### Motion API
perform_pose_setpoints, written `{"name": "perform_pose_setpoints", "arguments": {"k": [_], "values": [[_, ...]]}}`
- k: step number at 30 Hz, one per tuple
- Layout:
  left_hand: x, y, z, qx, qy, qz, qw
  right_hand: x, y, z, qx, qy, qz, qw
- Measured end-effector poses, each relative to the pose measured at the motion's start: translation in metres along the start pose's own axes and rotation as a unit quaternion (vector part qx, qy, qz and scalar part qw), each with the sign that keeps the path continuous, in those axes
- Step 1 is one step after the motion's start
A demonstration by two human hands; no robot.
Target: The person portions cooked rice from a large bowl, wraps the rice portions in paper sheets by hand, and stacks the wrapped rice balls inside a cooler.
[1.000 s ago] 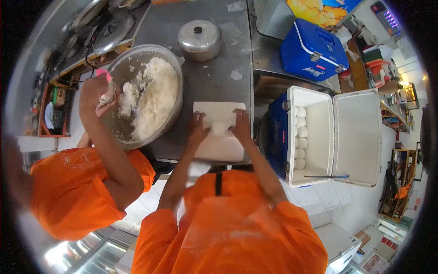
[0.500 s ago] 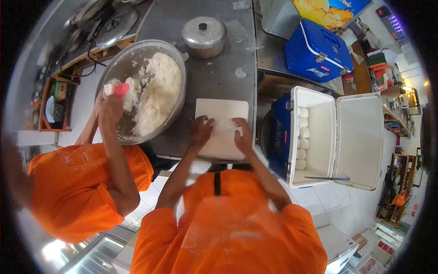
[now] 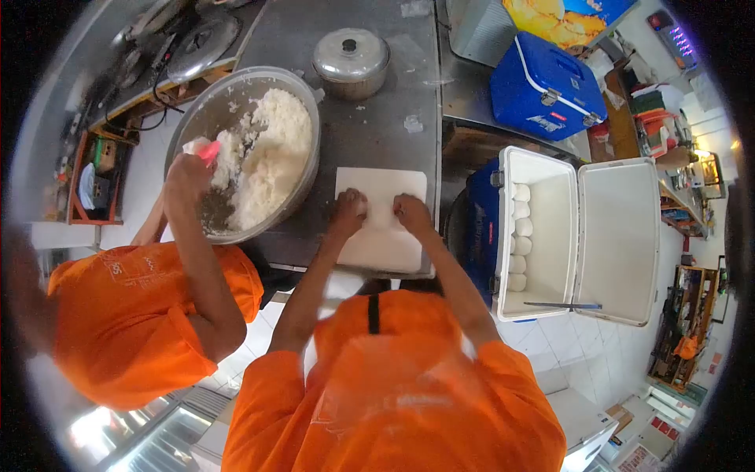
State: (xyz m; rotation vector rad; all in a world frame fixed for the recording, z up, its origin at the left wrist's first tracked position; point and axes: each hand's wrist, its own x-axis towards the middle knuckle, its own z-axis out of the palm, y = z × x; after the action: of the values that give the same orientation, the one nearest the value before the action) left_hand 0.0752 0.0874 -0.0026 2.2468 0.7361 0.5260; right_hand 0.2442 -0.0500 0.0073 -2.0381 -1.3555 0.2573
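Note:
A stack of pale paper sheets [image 3: 379,250] lies on the metal table in front of me. My left hand [image 3: 350,211] rests over its left side, fingers curled in and closed. Over the right side is my right hand [image 3: 411,212], likewise closed with the knuckles up. A faint whitish patch shows on the paper between them; I cannot make out what it is. Whatever the curled fingers pinch is hidden beneath them.
Left stands a big metal basin [image 3: 309,169] of white rice [image 3: 271,157], where a co-worker's hands [image 3: 189,175] hold a pink scoop [image 3: 208,152]. A lidded pot [image 3: 351,67] is behind. Right, an open cooler [image 3: 543,259] holds white bundles [image 3: 520,226]; a closed blue cooler [image 3: 543,90] sits beyond.
My fingers, spread around the whitish patch before, are now curled closed. My right hand has shifted slightly left. The co-worker's pink scoop has tilted and lowered toward the rice.

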Motion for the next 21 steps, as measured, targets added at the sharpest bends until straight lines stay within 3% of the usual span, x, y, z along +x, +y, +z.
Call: {"name": "perform_pose_setpoints", "arguments": {"k": [1,2,3,5,9,11,12,13,15,17,18,19,20,21], "values": [[-0.002,-0.002,-0.004,0.066,-0.070,-0.001,0.995,-0.004,0.017,0.012,0.045,-0.115,0.032,0.992],[-0.010,-0.003,-0.005,0.130,-0.142,-0.003,0.981,-0.012,0.027,0.019,0.074,-0.107,0.007,0.991],[-0.021,-0.012,0.006,0.131,-0.142,-0.002,0.981,-0.020,0.026,0.015,0.074,-0.106,0.007,0.992],[-0.044,-0.039,0.033,0.120,0.016,0.109,0.987,-0.036,0.017,0.007,0.125,0.019,-0.154,0.980],[-0.057,0.000,-0.001,0.143,0.022,0.177,0.973,-0.045,0.019,0.000,0.087,0.009,-0.149,0.985],[-0.047,-0.016,-0.001,0.060,-0.039,0.115,0.991,-0.024,0.027,0.003,0.035,-0.144,-0.075,0.986],[-0.037,-0.020,-0.003,0.063,-0.086,0.090,0.990,-0.016,0.025,0.004,0.039,-0.145,-0.073,0.986],[-0.022,-0.022,-0.005,0.065,-0.130,0.067,0.987,-0.003,0.021,0.001,0.037,-0.194,-0.011,0.980],[0.003,-0.027,-0.011,-0.062,-0.255,-0.109,0.959,0.023,0.016,-0.009,0.026,-0.286,0.109,0.952],[0.016,-0.029,-0.016,-0.124,-0.253,-0.122,0.952,0.041,0.006,-0.005,-0.039,-0.309,0.134,0.941],[0.019,-0.029,-0.014,-0.053,-0.248,-0.162,0.954,0.046,0.000,-0.002,-0.100,-0.334,0.160,0.923],[0.024,-0.012,-0.020,0.019,-0.242,-0.200,0.949,0.045,0.002,0.004,-0.099,-0.332,0.158,0.925],[0.021,0.010,-0.019,0.107,-0.161,-0.206,0.959,0.042,0.004,0.009,-0.087,-0.263,0.068,0.958],[0.014,0.002,-0.008,0.106,-0.117,-0.163,0.974,0.038,0.007,0.011,-0.076,-0.190,-0.021,0.979]]}}
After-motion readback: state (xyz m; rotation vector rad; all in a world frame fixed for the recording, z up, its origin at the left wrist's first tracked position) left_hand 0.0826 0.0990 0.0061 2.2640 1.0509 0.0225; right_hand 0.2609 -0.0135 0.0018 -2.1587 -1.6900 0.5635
